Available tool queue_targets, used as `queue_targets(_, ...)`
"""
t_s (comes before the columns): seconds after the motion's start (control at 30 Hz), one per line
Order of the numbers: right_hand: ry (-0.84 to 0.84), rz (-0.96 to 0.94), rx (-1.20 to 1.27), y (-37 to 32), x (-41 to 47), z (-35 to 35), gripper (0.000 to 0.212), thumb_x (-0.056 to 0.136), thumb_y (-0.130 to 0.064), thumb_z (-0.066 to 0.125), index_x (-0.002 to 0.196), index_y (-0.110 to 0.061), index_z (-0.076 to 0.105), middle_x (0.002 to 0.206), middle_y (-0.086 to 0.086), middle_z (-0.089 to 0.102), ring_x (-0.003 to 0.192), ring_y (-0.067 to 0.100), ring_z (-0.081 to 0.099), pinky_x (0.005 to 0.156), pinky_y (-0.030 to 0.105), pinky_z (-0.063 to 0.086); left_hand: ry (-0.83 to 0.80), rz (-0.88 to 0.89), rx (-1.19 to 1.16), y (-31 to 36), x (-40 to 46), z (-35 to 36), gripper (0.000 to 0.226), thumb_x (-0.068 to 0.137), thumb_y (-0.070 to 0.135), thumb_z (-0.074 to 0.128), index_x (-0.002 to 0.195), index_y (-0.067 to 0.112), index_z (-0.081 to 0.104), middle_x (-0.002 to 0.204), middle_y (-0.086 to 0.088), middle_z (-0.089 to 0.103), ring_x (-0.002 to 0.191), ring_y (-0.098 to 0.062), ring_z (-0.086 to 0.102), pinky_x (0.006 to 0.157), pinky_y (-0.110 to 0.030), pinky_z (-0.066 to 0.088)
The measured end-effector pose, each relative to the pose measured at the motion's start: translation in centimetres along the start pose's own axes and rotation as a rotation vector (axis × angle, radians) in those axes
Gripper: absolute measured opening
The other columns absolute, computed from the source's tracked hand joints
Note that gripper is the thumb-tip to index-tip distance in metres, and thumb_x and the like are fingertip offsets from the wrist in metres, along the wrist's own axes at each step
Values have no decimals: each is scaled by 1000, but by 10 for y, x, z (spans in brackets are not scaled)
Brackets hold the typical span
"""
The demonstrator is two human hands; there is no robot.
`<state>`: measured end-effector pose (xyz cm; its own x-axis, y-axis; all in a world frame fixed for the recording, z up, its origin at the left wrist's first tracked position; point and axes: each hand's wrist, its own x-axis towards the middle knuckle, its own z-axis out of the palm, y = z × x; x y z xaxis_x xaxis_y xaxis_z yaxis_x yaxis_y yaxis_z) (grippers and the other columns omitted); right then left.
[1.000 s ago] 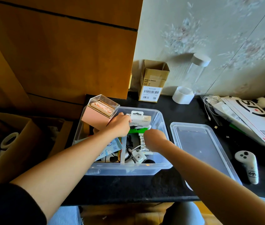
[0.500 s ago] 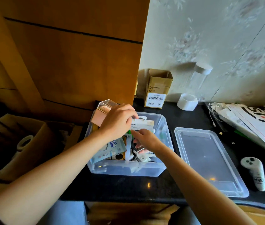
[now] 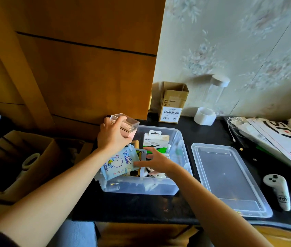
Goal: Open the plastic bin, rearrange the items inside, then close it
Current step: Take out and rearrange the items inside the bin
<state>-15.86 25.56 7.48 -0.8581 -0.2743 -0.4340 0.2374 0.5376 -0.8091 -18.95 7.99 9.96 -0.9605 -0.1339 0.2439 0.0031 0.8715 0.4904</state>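
Two hands over open bin (image 3: 180,139) on tabletop (image 3: 185,207); lid (image 3: 230,177) lies beside it. Left hand (image 3: 112,138): grip closed around pink box (image 3: 128,126) at bin's far-left corner. Right hand (image 3: 155,160): fingers spread wide above wipes (image 3: 118,163), holding nothing.

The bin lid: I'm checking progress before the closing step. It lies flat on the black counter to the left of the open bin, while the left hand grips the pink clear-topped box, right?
Not quite. The head view shows the bin lid lying flat on the black counter to the right of the open bin, not the left. The left hand does grip the pink clear-topped box.
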Motion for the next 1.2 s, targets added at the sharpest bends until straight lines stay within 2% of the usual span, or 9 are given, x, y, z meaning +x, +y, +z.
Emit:
queue_targets(0.1, 17, 7, -15, 2, -1, -4, 84, 76, -41, 73, 143, -20, 27, 137, 8, 44, 92, 9, 53, 62, 18, 51, 38, 26, -178, 2, 4, -9, 68, 67, 30, 79, 126, 37, 46, 126, -7, 43, 110, -25, 49, 78, -30, 47)
queue_targets(0.2, 108, 33, 88, -2, -2, -11, 71, 85, -47, 61, 140, -14, 34, 130, 8, 52, 106, 18, 56, 83, 31, 54, 36, 156, -336, 14, 3, -20, 68, 67, 28, 79, 125, 40, 46, 121, -2, 44, 104, -14, 45, 75, -23, 41)
queue_targets(0.4, 145, 119, 997, -6, -11, -45, 80, 82, -73, 40, 123, -6, 53, 114, 18, 61, 102, 33, 62, 80, 46, 53, -190, 357, -460, 49, -15, -2, 71, 65, 26, 80, 127, 40, 47, 119, 1, 43, 108, -15, 49, 80, -16, 42)
queue_targets(0.5, 25, 61, 1085, 3, -19, -60, 86, 74, -77, 47, 123, -7, 58, 112, 15, 67, 104, 31, 65, 79, 47, 54, -272, 399, -467, 55, -24, 12, 68, 68, 31, 77, 126, 46, 44, 119, 6, 39, 109, -13, 50, 84, -15, 41)
queue_targets(0.63, 145, 157, 902, 8, -20, -65, 62, 76, -60, 62, 118, -15, 59, 106, 11, 68, 95, 27, 67, 72, 41, 58, -487, 368, -482, 53, -23, 14, 92, 69, 35, 80, 140, 51, 23, 135, 1, 34, 124, -17, 41, 96, -25, 36)
queue_targets(0.77, 355, 186, 680, 7, -19, -63, 50, 78, -59, 59, 109, -19, 59, 99, 7, 67, 85, 21, 64, 69, 36, 57, -620, 285, -108, 27, -7, -8, 99, 67, 55, 77, 146, 42, 18, 145, -3, 33, 133, -22, 34, 105, -38, 36)
queue_targets(0.9, 591, 18, -153, 4, -18, -62, 49, 78, -67, 52, 104, -25, 48, 94, 2, 60, 78, 18, 59, 66, 32, 51, -733, 161, -41, -3, -3, -27, 101, 69, 53, 76, 148, 29, 19, 153, -2, 28, 137, -19, 32, 108, -33, 35)
queue_targets(0.97, 584, -8, -474, 2, -17, -64, 58, 76, -72, 49, 111, -26, 48, 97, 0, 58, 80, 18, 58, 58, 29, 45, -754, 149, 0, -9, -6, -32, 96, 69, 50, 78, 146, 25, 26, 148, -2, 37, 132, -17, 39, 100, -25, 36)
queue_targets(1.2, 350, 110, -939, 1, -16, -55, 81, 77, -79, 37, 126, -15, 47, 116, 4, 64, 101, 24, 61, 83, 34, 51, -807, 96, 37, -5, -7, -33, 58, 71, 42, 80, 118, 16, 57, 119, -2, 61, 107, -19, 58, 90, -35, 51)
